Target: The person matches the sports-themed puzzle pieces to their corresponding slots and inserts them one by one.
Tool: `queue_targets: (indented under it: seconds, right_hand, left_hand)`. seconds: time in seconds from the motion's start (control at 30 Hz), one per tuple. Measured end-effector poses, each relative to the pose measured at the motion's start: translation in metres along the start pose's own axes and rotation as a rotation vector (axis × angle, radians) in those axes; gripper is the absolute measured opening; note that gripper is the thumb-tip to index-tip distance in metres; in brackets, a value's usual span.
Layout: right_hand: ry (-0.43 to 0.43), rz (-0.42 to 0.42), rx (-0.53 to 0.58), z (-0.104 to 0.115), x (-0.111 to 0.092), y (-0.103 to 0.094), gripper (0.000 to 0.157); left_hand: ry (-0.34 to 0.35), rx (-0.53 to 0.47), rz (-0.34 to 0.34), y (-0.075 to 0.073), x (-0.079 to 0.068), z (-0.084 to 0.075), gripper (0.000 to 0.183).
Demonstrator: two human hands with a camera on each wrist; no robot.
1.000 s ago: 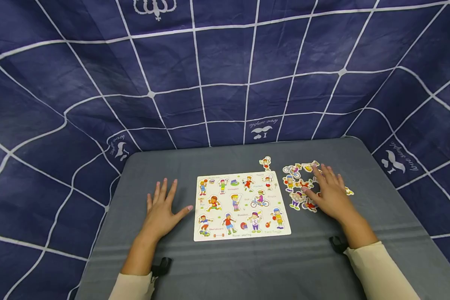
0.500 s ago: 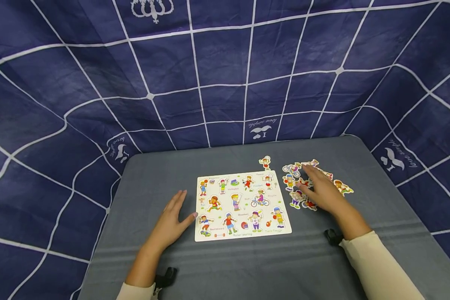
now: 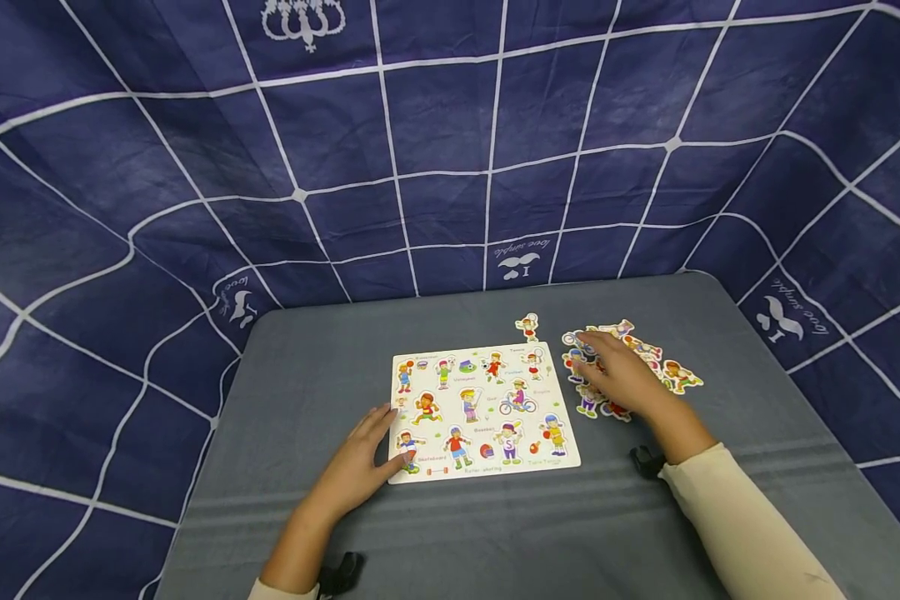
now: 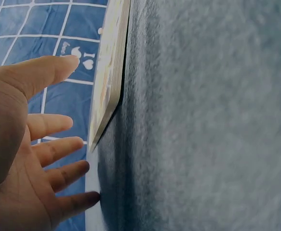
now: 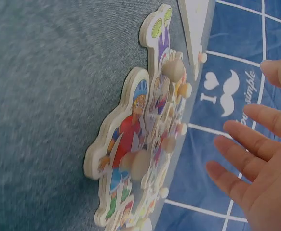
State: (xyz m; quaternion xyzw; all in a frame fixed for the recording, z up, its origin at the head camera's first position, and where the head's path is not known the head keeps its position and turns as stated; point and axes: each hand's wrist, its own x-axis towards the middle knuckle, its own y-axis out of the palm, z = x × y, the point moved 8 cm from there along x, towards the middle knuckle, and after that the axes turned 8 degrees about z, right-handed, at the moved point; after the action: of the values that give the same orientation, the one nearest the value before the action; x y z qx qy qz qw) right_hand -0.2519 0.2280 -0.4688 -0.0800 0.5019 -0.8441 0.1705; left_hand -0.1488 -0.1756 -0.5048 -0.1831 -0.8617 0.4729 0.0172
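A cream puzzle board (image 3: pixel 487 417) printed with sports figures lies flat on the grey table. My left hand (image 3: pixel 356 467) hovers at its left edge, thumb over the lower left corner. In the left wrist view, the left hand (image 4: pixel 39 144) has spread fingers and holds nothing. My right hand (image 3: pixel 626 375) is over a loose pile of wooden figure-shaped puzzle pieces (image 3: pixel 681 377), partly covering them. In the right wrist view, the right hand (image 5: pixel 256 149) has relaxed, parted fingers above the pieces. A roller-skater piece (image 5: pixel 128 134) there has a round wooden knob (image 5: pixel 139 164).
One tennis-player piece (image 3: pixel 528 327) lies alone just behind the board's back right corner. The table (image 3: pixel 487 533) is covered in grey cloth. Dark blue curtains (image 3: pixel 450 208) with white grid lines enclose its back and sides.
My left hand has moved right, from beside the board to over its left edge. My right hand has shifted left across the pile, uncovering pieces on the right side.
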Motion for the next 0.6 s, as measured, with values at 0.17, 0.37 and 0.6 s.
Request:
queue_targets:
  seconds: [0.17,0.37,0.6]
  right_hand:
    - [0.006,0.024,0.0,0.002,0.009,0.003,0.056]
    - [0.048,0.079,0.0,0.002,0.019,0.007,0.056]
    - [0.062,0.114,-0.019,0.008,0.03,0.007,0.059]
  left_hand:
    - [0.001,0.025,0.007,0.006,-0.002,-0.003,0.078]
    - [0.006,0.046,0.018,0.013,-0.004,-0.007,0.077]
    - [0.001,0.058,0.025,0.017,-0.004,-0.006,0.079]
